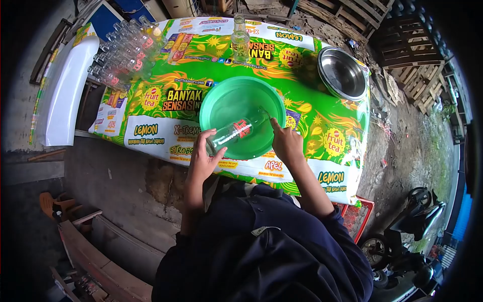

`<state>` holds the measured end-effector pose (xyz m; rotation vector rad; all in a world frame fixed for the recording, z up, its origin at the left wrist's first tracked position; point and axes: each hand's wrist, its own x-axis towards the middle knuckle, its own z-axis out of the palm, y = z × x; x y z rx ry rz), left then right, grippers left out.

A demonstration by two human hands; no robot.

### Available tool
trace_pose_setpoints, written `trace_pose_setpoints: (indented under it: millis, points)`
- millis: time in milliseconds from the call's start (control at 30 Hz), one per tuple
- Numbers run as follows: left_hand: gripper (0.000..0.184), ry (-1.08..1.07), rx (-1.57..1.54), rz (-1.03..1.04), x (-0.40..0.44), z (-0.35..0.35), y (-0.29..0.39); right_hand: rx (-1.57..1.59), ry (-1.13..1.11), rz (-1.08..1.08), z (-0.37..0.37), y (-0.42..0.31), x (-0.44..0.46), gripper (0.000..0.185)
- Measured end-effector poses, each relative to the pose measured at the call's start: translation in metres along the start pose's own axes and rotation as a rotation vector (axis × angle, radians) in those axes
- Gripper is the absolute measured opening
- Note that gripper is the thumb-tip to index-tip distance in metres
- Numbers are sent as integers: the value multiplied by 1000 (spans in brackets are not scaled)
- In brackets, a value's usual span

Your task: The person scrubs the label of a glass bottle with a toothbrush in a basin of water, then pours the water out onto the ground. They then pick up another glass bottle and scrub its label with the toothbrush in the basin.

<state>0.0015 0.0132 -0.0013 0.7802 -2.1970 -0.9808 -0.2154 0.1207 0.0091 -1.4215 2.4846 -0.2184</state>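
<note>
A clear glass bottle [232, 134] with a red label lies tilted over the green plastic basin [211, 98]. Wrapped round its base end, at the basin's near left rim, is my left hand [205, 151]. The bottle's neck points up and right, toward my right hand [287, 142]. That hand is closed at the basin's right rim, close to the bottle's mouth. A thin, dark thing seems to run from its fingers toward the bottle, too small to name. How much water the basin holds, if any, I cannot tell.
Several empty-looking glass bottles [128, 53] stand grouped at the table's far left. One bottle [240, 38] stands alone at the back. Steel bowls [343, 74] sit at the right on the green printed cover [297, 100]. A red crate [358, 216] is by the near right corner.
</note>
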Motion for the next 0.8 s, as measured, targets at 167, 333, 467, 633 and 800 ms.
trace_pose_setpoints:
  millis: [167,333,467,633,800]
  points:
    - [50,57,17,65,-4,-3,0,65,4,-41,-9,-9,-4,40]
    - [54,73,55,-31,0,2,12,123,62,-231,-21,-24,-42,48]
    - [58,22,17,-87,-6,9,-4,-8,11,-31,-7,-8,-18,44]
    - [55,38,143,117,2,0,7,102,75,-136,-18,-22,-38,41]
    - [56,36,169,-70,-1,3,12,-16,-36,22,-5,-13,-18,44]
